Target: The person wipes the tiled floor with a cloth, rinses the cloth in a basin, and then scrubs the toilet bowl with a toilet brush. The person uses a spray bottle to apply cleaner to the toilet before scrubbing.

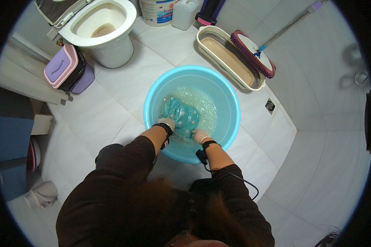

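A round light-blue plastic basin point(232, 114) stands on the floor before me, with slightly foamy water point(205, 103) in its bottom. Lying wet in that water is a teal cloth point(184, 115) patterned with pale stars. At the cloth's near left edge, my left hand point(167, 123), in a whitish glove, grips it; the fingertips are partly hidden. My right hand point(200, 136), also gloved, has its fingers curled on the near right corner of the fabric. Dark bands circle both wrists, and a cable hangs from the right one.
Beyond the basin are a toilet point(114, 46), a purple-and-pink bin point(60, 66), a white bucket point(157, 12) and a white jug point(185, 14). A long mop bucket point(225, 55) with murky water holds a flat mop point(253, 52) on its rim. A floor drain point(270, 106) lies right.
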A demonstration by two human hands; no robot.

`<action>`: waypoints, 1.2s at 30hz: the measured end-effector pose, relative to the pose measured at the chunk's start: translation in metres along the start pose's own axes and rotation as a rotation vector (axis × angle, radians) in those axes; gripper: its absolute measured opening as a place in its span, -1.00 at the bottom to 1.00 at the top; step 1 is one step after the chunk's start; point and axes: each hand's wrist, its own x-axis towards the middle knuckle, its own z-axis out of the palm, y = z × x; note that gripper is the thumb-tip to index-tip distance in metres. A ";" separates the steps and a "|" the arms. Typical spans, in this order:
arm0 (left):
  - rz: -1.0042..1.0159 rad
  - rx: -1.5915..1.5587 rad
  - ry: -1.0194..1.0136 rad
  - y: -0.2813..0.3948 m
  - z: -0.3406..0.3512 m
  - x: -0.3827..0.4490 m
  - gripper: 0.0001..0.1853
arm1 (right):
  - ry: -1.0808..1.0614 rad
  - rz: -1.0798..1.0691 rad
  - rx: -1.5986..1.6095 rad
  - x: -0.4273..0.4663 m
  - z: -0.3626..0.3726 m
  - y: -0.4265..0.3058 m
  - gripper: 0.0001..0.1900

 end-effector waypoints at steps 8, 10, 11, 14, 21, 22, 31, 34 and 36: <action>0.769 0.151 -0.038 0.017 -0.029 0.028 -0.75 | -0.018 0.162 1.197 -0.001 0.015 0.004 -0.36; 0.814 -0.413 -0.044 0.021 -0.077 0.008 -0.68 | -0.065 0.310 1.625 -0.009 0.005 0.004 -0.30; 0.588 -1.032 -0.226 0.021 -0.099 -0.006 -0.60 | -0.095 0.170 1.781 -0.013 -0.001 0.002 -0.30; 0.570 -1.706 -0.535 0.021 -0.154 -0.044 -0.50 | -0.118 0.030 2.111 -0.020 -0.020 -0.012 -0.38; 0.225 -1.024 0.234 0.039 -0.111 0.009 -0.36 | 0.530 -0.207 1.905 -0.016 -0.067 -0.038 -0.59; 0.266 -0.665 0.311 0.031 -0.096 0.029 -0.45 | 0.501 -0.178 1.815 -0.017 -0.071 -0.033 -0.54; -0.146 -0.478 0.408 -0.035 0.000 0.075 -0.64 | 0.437 -0.033 1.744 -0.029 -0.032 0.035 -0.17; 0.237 -0.447 0.491 0.005 -0.006 0.056 -0.58 | 0.322 0.191 1.681 -0.024 -0.007 0.032 -0.19; 0.677 0.287 0.144 0.014 -0.043 0.046 -0.54 | 0.210 0.211 1.814 -0.022 0.002 0.025 -0.22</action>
